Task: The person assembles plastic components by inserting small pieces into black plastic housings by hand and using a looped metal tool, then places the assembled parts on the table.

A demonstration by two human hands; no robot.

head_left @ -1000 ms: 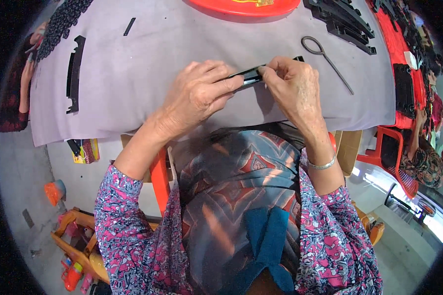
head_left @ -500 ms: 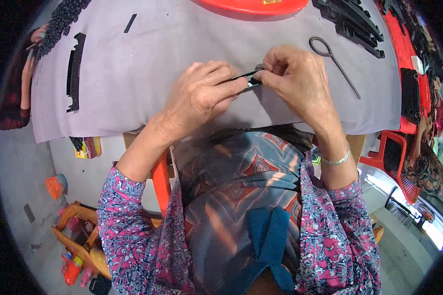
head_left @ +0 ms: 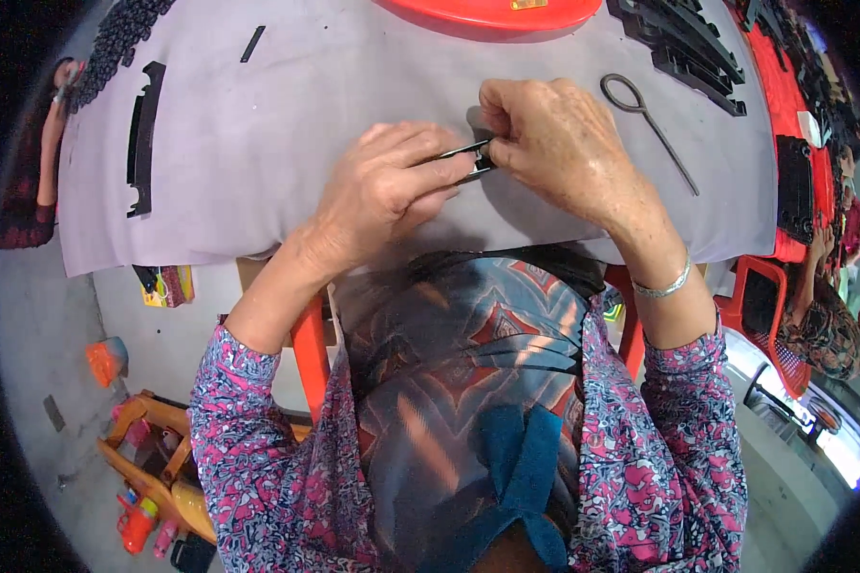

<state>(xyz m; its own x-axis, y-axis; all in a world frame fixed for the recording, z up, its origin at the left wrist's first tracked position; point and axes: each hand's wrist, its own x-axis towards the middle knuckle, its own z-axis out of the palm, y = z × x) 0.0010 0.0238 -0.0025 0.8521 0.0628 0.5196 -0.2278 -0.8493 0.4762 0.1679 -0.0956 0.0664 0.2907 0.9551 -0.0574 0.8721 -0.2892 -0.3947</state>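
Note:
Over the table's near middle, my left hand (head_left: 384, 186) is closed around a narrow black plastic part (head_left: 481, 164) with a channel-like shape. Its left end is hidden inside my fingers. My right hand (head_left: 556, 143) is pinched at the part's other end, thumb and forefinger together. Whether a smaller piece sits between those fingertips cannot be made out. A long black notched strip (head_left: 145, 138) lies on the table to the left. To the right rests a dark metal rod with a loop at one end (head_left: 664, 143).
A pale cloth (head_left: 287, 162) covers the table. A red basin (head_left: 492, 24) stands at the far edge. Black plastic strips (head_left: 698, 76) are piled far right, small black pieces (head_left: 115, 53) far left. A short black strip (head_left: 252, 44) lies nearby. Other people sit at both sides.
My right hand has shifted slightly left and turned, its wrist moving outward, with the fingers still at the part's end. My left hand keeps its hold almost in place.

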